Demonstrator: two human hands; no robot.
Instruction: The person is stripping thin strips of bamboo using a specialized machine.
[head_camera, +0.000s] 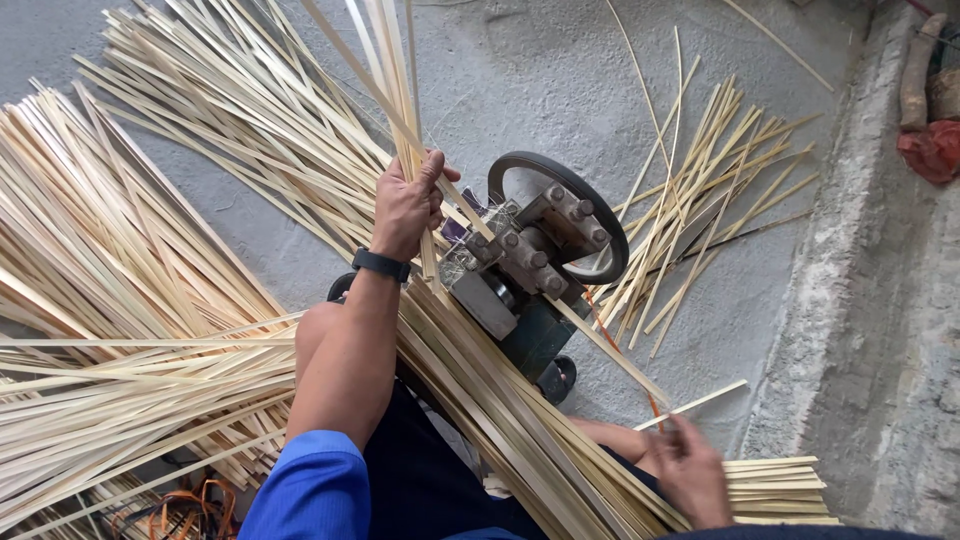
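The left hand is closed on a bunch of strips by the machine mid-floor, the right hand pinches one strip; they look light, bendy, best held low

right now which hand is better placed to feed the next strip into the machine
Likely the left hand: it grips a bundle of strips right beside the machine. The right hand sits low, away from it, on a single strip.
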